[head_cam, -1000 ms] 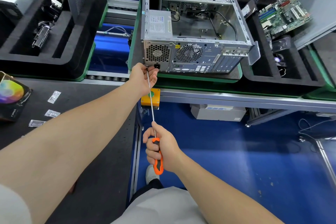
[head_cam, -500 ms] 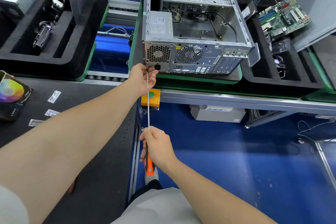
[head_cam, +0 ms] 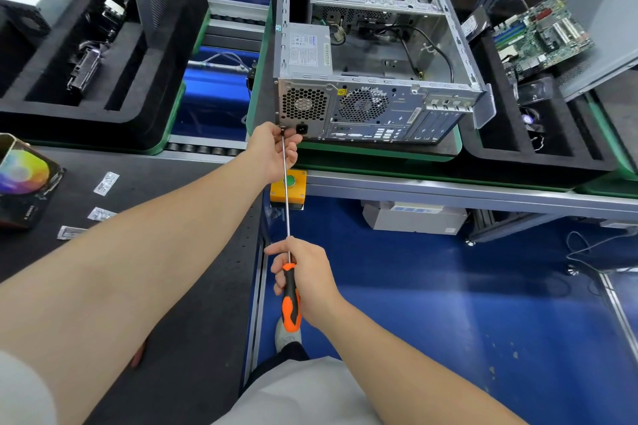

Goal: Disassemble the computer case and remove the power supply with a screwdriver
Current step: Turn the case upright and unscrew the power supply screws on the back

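An open silver computer case lies on its side on a green-edged tray, rear panel facing me. The grey power supply sits in its left rear corner. A long screwdriver with an orange-and-black handle points its tip at the lower left corner of the rear panel, beside the power socket. My right hand grips the handle. My left hand pinches the shaft near the tip, against the case corner. The screw itself is hidden by my fingers.
A removed motherboard leans in a black foam tray on the right. Another foam tray with parts sits at left. A yellow box with a green button hangs on the conveyor rail. Small bags lie on the black bench.
My right hand shifted on the handle, swinging it slightly left and back right. My left hand and the tip stay at the case corner.
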### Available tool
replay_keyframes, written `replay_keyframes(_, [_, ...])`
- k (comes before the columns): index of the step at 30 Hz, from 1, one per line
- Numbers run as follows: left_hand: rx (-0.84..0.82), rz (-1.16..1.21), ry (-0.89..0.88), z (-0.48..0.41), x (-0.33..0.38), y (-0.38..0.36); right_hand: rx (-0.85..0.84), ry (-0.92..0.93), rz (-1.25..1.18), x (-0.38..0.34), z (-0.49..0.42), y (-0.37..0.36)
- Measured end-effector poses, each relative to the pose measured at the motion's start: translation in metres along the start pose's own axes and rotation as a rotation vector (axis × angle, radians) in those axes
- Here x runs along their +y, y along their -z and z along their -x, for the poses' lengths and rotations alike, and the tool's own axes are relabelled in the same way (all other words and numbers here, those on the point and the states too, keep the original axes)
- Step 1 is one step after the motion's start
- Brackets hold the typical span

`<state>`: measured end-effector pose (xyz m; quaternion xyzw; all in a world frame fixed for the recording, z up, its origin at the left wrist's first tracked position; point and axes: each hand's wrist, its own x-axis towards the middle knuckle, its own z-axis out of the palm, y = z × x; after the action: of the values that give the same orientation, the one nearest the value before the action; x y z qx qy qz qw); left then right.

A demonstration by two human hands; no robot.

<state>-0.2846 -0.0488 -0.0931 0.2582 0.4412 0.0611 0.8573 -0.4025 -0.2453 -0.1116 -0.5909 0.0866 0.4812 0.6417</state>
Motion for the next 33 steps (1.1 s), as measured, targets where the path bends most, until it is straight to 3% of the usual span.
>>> replay_keyframes(14, [0.018, 0.007, 0.006, 0.002, -0.002, -0.001, 0.083, 0.121, 0.137, 0.008, -0.006, 0.007])
replay_keyframes(33, [0.012, 0.031, -0.024, 0.004, -0.015, -0.001, 0.147, 0.107, 0.169, 0.012, -0.007, 0.025])
